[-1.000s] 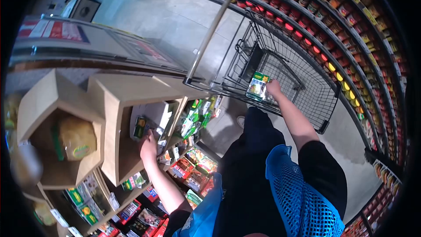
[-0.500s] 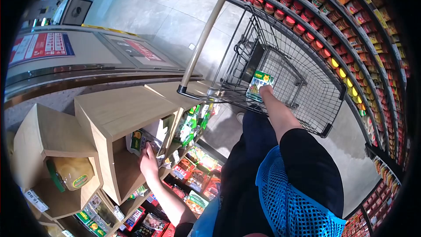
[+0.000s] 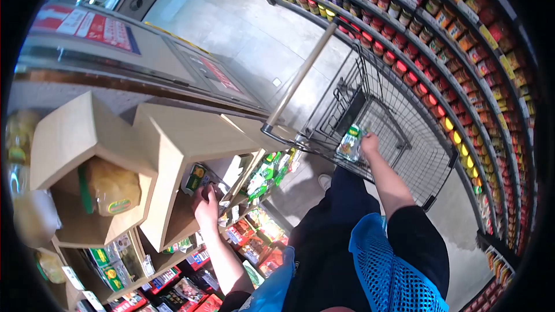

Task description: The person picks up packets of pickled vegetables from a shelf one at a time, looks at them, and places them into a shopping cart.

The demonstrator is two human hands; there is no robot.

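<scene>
My right hand [image 3: 370, 143] grips the edge of a clear packet with a green and yellow label [image 3: 351, 143], held by the near side of the shopping cart [image 3: 399, 133]. My left hand [image 3: 206, 205] reaches inside an open wooden shelf box [image 3: 167, 147]. Its fingers are curled at the edge of a dark food packet with a green label [image 3: 197, 177] standing in that box. Part of this packet is hidden by the hand and the box wall.
A hexagonal wooden box [image 3: 75, 138] to the left holds a bag of yellowish food [image 3: 113, 188]. Below are colourful packets [image 3: 254, 248] and green bags [image 3: 269, 173]. Curved shelves of jars [image 3: 416, 63] line the right side. A grey cabinet [image 3: 144, 58] stands behind the boxes.
The view has shifted, so the shelf boxes and cart appear further right and lower. The packet in my right hand is turned differently. My left hand stays at the packet in the box.
</scene>
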